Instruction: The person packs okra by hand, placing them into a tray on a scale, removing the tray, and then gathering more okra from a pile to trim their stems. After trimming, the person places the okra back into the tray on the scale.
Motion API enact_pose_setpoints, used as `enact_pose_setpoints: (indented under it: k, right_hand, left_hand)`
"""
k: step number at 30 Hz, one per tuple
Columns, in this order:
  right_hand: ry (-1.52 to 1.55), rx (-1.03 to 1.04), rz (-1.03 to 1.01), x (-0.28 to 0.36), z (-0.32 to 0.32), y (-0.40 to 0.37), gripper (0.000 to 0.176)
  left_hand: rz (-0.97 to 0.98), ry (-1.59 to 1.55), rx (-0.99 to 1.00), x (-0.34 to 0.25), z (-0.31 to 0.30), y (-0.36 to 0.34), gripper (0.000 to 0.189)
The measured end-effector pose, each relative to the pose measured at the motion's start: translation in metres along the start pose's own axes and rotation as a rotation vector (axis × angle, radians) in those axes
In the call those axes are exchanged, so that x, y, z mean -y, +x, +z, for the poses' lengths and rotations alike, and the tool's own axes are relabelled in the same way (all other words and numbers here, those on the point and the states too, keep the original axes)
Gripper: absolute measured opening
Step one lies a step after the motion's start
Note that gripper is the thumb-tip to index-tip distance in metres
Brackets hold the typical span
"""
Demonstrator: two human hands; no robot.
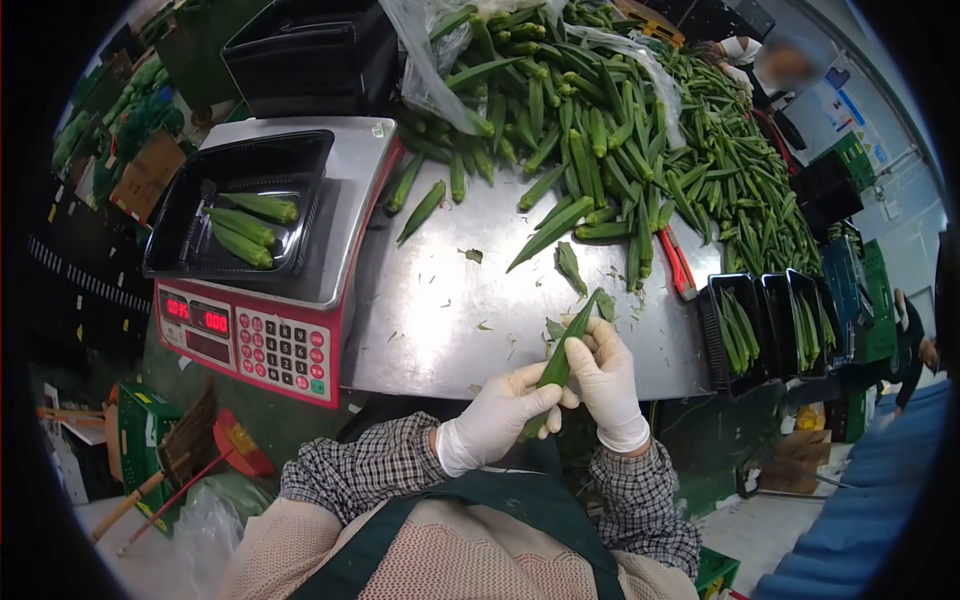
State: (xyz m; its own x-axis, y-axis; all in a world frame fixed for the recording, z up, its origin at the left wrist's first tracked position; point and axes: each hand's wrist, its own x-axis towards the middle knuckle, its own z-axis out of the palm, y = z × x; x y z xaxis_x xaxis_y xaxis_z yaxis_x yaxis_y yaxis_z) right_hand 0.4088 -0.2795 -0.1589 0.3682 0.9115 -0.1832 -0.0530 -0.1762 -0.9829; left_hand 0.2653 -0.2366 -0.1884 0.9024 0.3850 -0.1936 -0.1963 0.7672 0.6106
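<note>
Gloved in white, my left hand (508,412) and my right hand (605,385) both pinch one green okra pod (562,358) in front of my chest, at the table's near edge. The pod is tilted, its tip pointing up and away. My left fingers close around its lower part, and my right thumb and fingers press on its middle. To the left, a black plastic tray (310,215) with several okra pods in it rests on a red digital scale (340,290). A large okra heap (610,130) covers the far part of the metal table (440,330).
A red-handled cutter (677,265) lies by the heap. Filled black trays (735,325) stand at the right edge. Stacked black trays (310,60) sit behind the scale. Leaf scraps (570,268) litter the table. Another person (765,65) is at the far right.
</note>
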Motion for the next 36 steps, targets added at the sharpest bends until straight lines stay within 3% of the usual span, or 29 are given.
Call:
enact_pose_setpoints:
  k: [5,7,10,12,16,19,21,22,23,24,27,29,31,36]
  right_hand:
    - [0.037,0.080,0.045,0.006,-0.001,-0.005,0.038]
    - [0.058,0.062,0.032,0.006,-0.003,-0.005,0.032]
    - [0.092,-0.004,0.039,0.004,-0.006,-0.002,0.024]
    - [0.094,-0.063,0.050,0.003,-0.007,-0.003,0.033]
    - [0.049,-0.069,0.048,0.005,-0.013,-0.004,0.033]
    - [-0.086,-0.116,0.017,0.015,-0.040,-0.023,0.026]
    - [-0.041,-0.203,0.002,0.033,-0.067,-0.055,0.023]
    - [-0.174,-0.100,-0.008,0.036,-0.098,-0.069,0.021]
    - [-0.489,-0.163,0.135,0.049,-0.106,-0.078,0.017]
    - [-0.906,-0.164,0.124,0.050,-0.122,-0.084,0.017]
    - [-0.994,-0.416,0.019,0.038,-0.136,-0.081,0.013]
    - [-0.925,-0.371,-0.128,0.044,-0.112,-0.054,0.006]
    - [-0.997,-0.258,-0.422,0.035,-0.084,-0.012,0.003]
    - [-1.258,-0.218,-0.805,0.028,-0.044,0.108,0.029]
  left_hand:
    - [0.000,0.035,-0.011,0.004,-0.003,0.002,0.025]
    - [0.010,0.048,-0.017,0.004,0.000,0.002,0.025]
    - [0.018,0.025,0.029,0.007,0.003,0.002,0.030]
    - [-0.005,-0.041,0.058,0.006,0.006,0.002,0.036]
    - [-0.052,-0.098,0.095,0.007,0.002,0.005,0.048]
    - [-0.119,0.337,0.171,0.004,0.015,0.010,0.051]
    - [-0.005,0.410,0.192,0.008,0.021,0.013,0.054]
    - [0.038,0.370,0.163,0.008,0.018,0.016,0.053]
    - [0.080,0.328,0.135,0.007,0.015,0.018,0.052]
    - [0.079,0.278,0.071,-0.002,0.013,0.018,0.047]
    - [0.202,0.091,-0.118,-0.012,-0.003,0.024,0.035]
    - [0.275,-0.013,-0.154,-0.016,-0.016,0.027,0.034]
    - [0.330,-0.099,-0.175,-0.021,-0.028,0.024,0.033]
    - [0.362,-0.197,-0.241,-0.022,-0.045,0.019,0.032]
